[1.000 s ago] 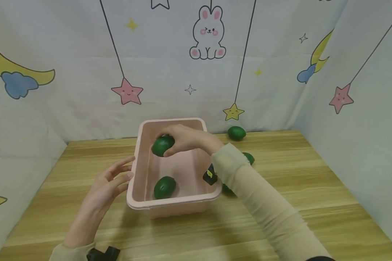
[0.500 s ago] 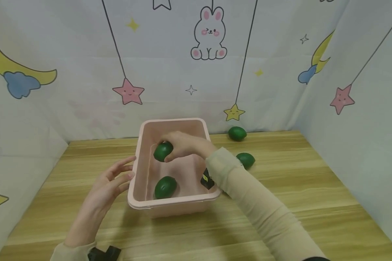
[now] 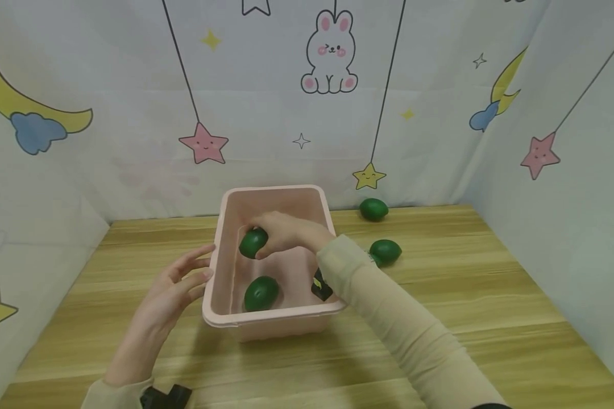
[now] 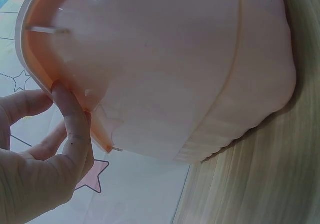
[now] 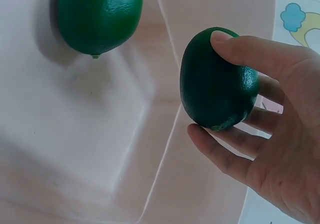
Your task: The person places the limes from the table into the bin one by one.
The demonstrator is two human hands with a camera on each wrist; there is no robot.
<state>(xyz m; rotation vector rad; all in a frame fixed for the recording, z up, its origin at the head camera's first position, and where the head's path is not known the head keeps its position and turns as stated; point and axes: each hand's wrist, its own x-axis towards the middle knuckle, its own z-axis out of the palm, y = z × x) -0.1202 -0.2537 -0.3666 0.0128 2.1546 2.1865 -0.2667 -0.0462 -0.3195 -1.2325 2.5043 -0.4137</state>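
Note:
A pink plastic bin [image 3: 281,318] stands on the wooden table. Inside it my right hand [image 3: 286,230] grips a green lime [image 3: 252,242], low near the bin's left wall; the right wrist view shows thumb and fingers curled round this lime [image 5: 217,79]. A second lime [image 3: 260,292] lies on the bin floor near the front, also visible as the lime [image 5: 97,15] at the top of the right wrist view. My left hand [image 3: 176,284] has straight fingers against the bin's left rim [image 4: 45,79], fingertips touching it.
Two more limes lie on the table right of the bin: one lime [image 3: 373,209] by the back curtain, another lime [image 3: 386,251] nearer. Printed fabric walls close in the back and both sides. A black wrist camera [image 3: 319,285] sits on my right sleeve.
My right hand has lowered the lime deeper into the bin, toward the floor. The left hand stays at the bin's left rim.

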